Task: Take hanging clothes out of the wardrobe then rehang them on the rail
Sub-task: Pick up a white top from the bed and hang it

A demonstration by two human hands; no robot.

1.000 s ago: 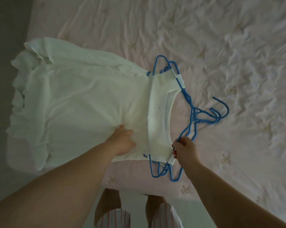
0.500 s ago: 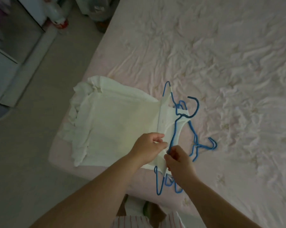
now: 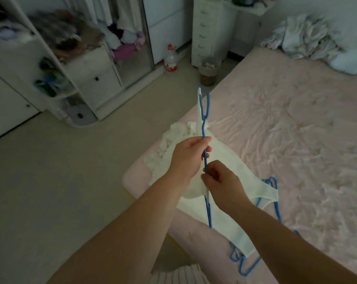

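A white garment lies on the near corner of the pink bed. Above it I hold a blue wire hanger edge-on, its far end raised with a white strap caught on it. My left hand grips the hanger's wire from the left. My right hand pinches the same wire just below. More blue hangers lie on the bed under and beside the garment, partly hidden by it. The open wardrobe stands at the far left across the floor.
A white drawer unit stands at the head of the bed, with a waste bin and a bottle on the floor near it. Crumpled white bedding lies at the bed's far end. Beige floor stretches to the left.
The view has lifted from the bed to the room. One blue hanger has come up off the bed, turned on edge, and both hands now hold its wire above the garment.
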